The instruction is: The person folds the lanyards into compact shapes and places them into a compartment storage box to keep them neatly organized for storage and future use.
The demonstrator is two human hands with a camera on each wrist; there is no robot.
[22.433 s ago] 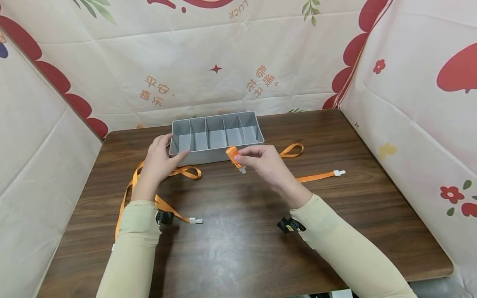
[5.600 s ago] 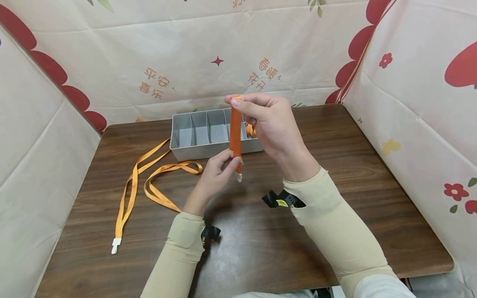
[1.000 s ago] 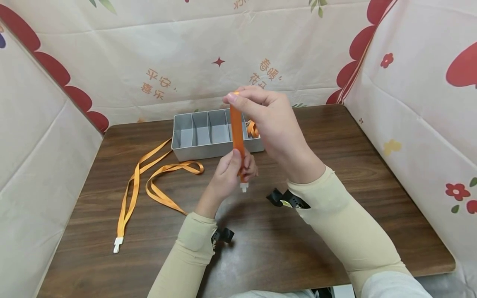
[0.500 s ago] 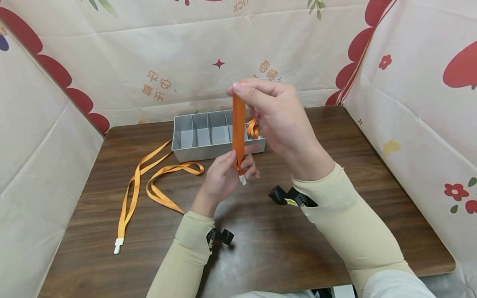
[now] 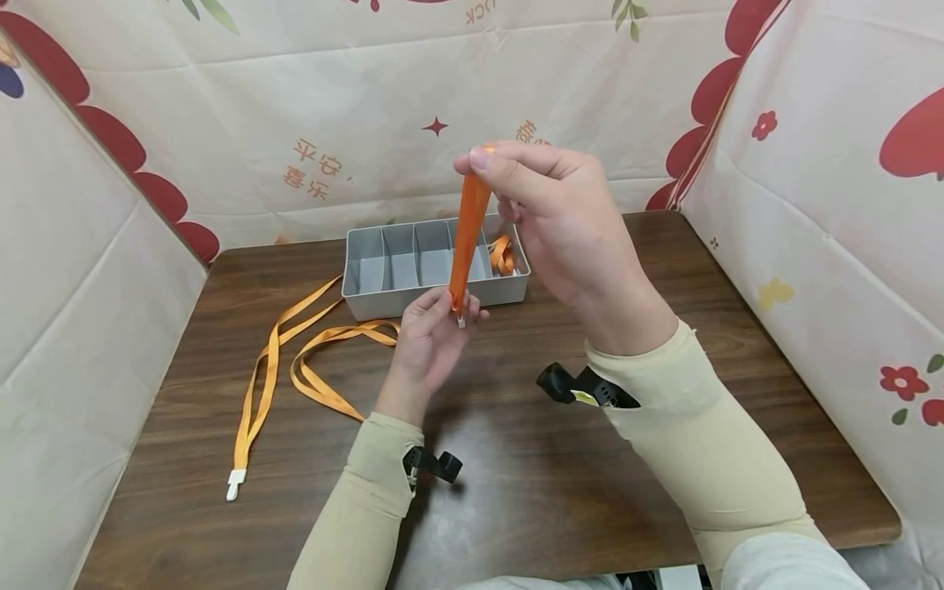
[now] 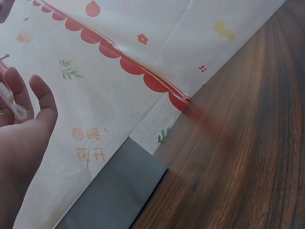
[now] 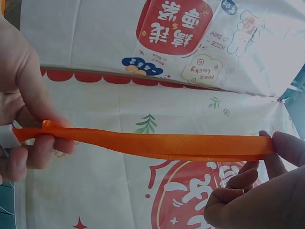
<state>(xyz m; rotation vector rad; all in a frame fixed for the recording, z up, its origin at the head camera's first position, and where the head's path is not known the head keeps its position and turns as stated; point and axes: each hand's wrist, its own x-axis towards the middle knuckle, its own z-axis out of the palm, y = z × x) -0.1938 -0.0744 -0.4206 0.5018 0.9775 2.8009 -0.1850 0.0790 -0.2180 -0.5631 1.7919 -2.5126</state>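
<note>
An orange lanyard (image 5: pixel 469 233), folded into a short strip, is stretched between my two hands above the table. Its upper end is pinched between thumb and index finger of my right hand (image 5: pixel 568 217). My left hand (image 5: pixel 433 336) pinches the lower end, near the white plastic clip (image 7: pixel 8 137). The right wrist view shows the strip slightly twisted, with a small loop (image 7: pixel 46 124) at the left fingers. In the left wrist view, my left hand (image 6: pixel 28 129) is partly cut off, and the clip blurs at the frame's edge.
Behind the hands stands a grey divided box (image 5: pixel 435 300); its rightmost compartment holds a coiled orange lanyard (image 5: pixel 503 256). Two more orange lanyards (image 5: pixel 254 385) (image 5: pixel 313 378) lie on the left of the wooden table (image 5: pixel 516 500). Printed cloth walls (image 5: pixel 243 98) enclose the back and sides.
Over the last second both hands have risen slightly, and the held strip now slants, its lower end shifted left. Since the earliest frame, a coiled lanyard has come to lie in the box's rightmost compartment.
</note>
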